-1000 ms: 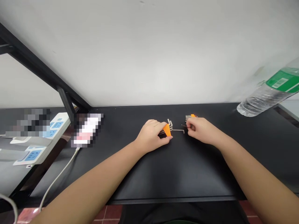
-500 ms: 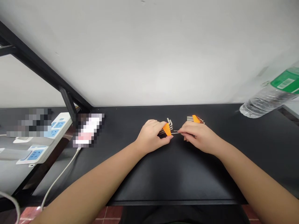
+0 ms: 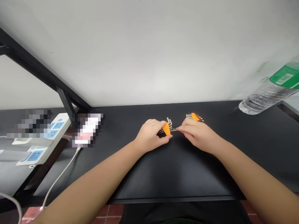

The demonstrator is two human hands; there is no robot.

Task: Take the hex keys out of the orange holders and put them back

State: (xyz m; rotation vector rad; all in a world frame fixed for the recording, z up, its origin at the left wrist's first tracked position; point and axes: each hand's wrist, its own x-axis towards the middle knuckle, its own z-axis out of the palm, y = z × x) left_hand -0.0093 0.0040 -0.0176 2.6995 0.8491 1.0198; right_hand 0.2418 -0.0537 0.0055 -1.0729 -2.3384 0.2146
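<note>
My left hand (image 3: 152,136) is closed around an orange hex key holder (image 3: 166,128), thumb below and fingers above. Several bent silver hex keys (image 3: 170,123) stick out of its right side. Between the fingertips of my right hand (image 3: 195,132) is a thin hex key (image 3: 173,129), its far end reaching the holder's lower edge; how deep it sits I cannot tell. Just behind my right hand lies a second orange holder (image 3: 195,116) with several hex keys in it, partly hidden by the fingers.
The black table (image 3: 179,174) runs along a pale wall (image 3: 149,56). A water bottle (image 3: 266,95) with a green label stands at the right. To the left are a blurred-out phone (image 3: 88,130) on a white cable (image 3: 62,174), a power strip (image 3: 46,140) and a black metal frame (image 3: 39,67).
My right hand and the hex key have shifted slightly left, closer to the orange holder. My left hand keeps its grip. The whole view has tilted a little.
</note>
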